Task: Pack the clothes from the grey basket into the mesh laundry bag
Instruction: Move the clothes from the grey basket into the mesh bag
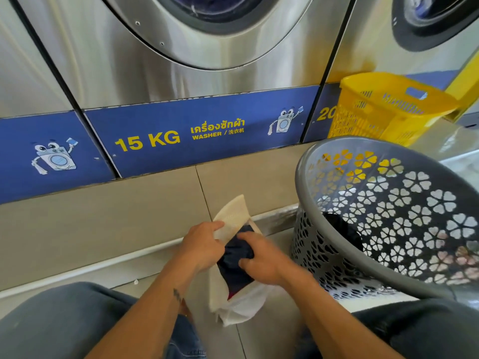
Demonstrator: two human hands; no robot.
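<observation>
A white mesh laundry bag (pixel 233 216) is held upright between a seated person's knees, just above the tiled floor (pixel 267 332). The left hand (pixel 201 246) is clamped on the bag's upper edge, keeping it apart. The right hand (pixel 261 257) is closed on a dark navy garment (pixel 237 257) sitting in the bag's mouth. Just to the right, a tilted grey basket (pixel 388 211) is seen with dark clothing (pixel 342 229) inside. A washer (pixel 181 73) labelled 15 KG is seen ahead, and a yellow basket (pixel 383 107) behind.
</observation>
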